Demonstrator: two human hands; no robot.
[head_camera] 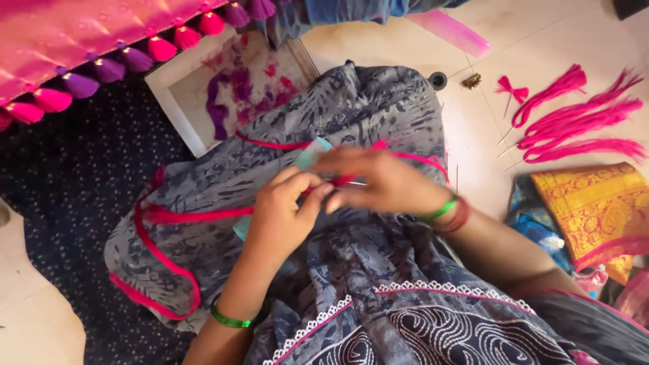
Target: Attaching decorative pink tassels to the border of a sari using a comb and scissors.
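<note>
My left hand [287,213] and my right hand [375,181] meet over my lap, on grey patterned cloth [351,108] with pink piping. Both pinch a small bundle of pink thread [341,181] between the fingertips. A thin needle [358,183] pokes out between the hands. A light teal comb [312,154] lies under the hands, partly hidden by them. My right hand is blurred. Green bangles sit on both wrists.
A pink cloth edge with pink and purple tassels [108,67] runs across the top left. A white tray [203,88] holds thread scraps. Pink thread bundles [581,122] lie on the tiled floor at right, beside a yellow and pink fabric [595,203]. A pink comb [453,32] lies at top.
</note>
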